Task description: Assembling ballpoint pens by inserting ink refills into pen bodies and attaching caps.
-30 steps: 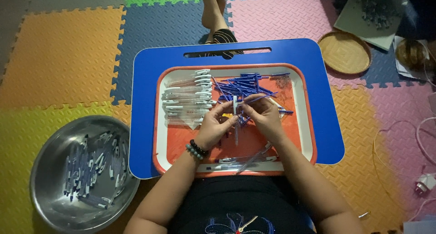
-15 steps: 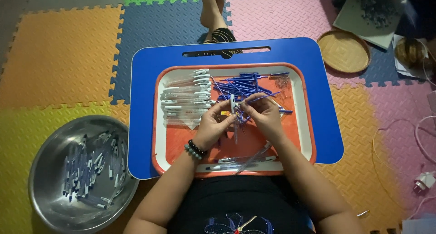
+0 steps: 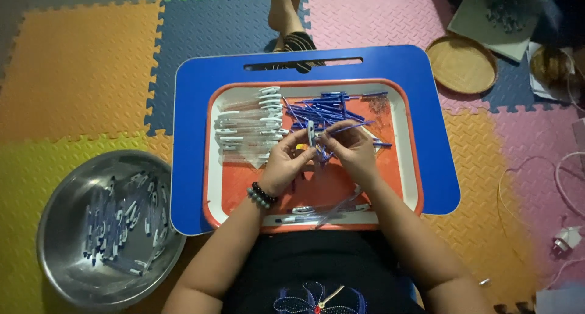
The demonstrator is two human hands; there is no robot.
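Note:
My left hand (image 3: 286, 163) pinches a clear pen barrel (image 3: 311, 133) with a white clip, held upright over an orange tray (image 3: 317, 192). My right hand (image 3: 352, 148) grips a thin blue refill (image 3: 348, 126) whose left end meets the barrel. A pile of blue refills (image 3: 326, 110) lies at the tray's far middle. Clear barrels with white clips (image 3: 250, 128) are stacked at the tray's left. A few pens (image 3: 320, 210) lie along the near rim.
The tray rests on a blue lap table (image 3: 189, 137). A steel bowl (image 3: 58, 228) with several assembled pens sits on the floor mats at my left. A round woven tray (image 3: 461, 64) lies far right. Someone's foot (image 3: 289, 21) shows beyond the table.
The barrel has tipped more upright in my left hand, and my right hand has brought the blue refill against it. Both hands stay over the tray's middle.

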